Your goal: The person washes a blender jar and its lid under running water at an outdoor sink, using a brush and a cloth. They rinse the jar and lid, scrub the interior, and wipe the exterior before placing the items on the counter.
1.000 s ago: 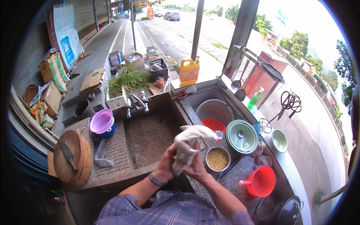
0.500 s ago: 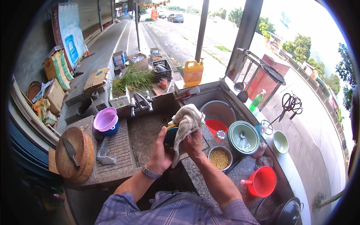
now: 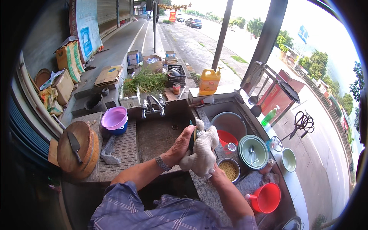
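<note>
My left hand [image 3: 178, 147] grips a dark, round thing with a yellowish edge [image 3: 193, 138]; only a thin strip of it shows, so its kind is unclear. Over it lies a pale cloth [image 3: 205, 150], bunched up and draped round my right hand [image 3: 216, 172]. That hand is closed in the cloth, with its fingers hidden beneath the folds. Both hands meet above the right edge of a stone sink [image 3: 153, 134], near its dividing ledge.
Right of my hands are a metal bowl of yellowish beans [image 3: 229, 170], stacked green bowls [image 3: 264, 153] and a red dipper [image 3: 268, 197]. A cleaver [image 3: 73, 145] rests on a round chopping block [image 3: 90, 159] at left. A faucet [image 3: 153, 107] stands behind the sink.
The cloth has turned and now wraps over my right hand, covering more of the round thing. Both hands have shifted slightly right in view, while the whole view has swung a little.
</note>
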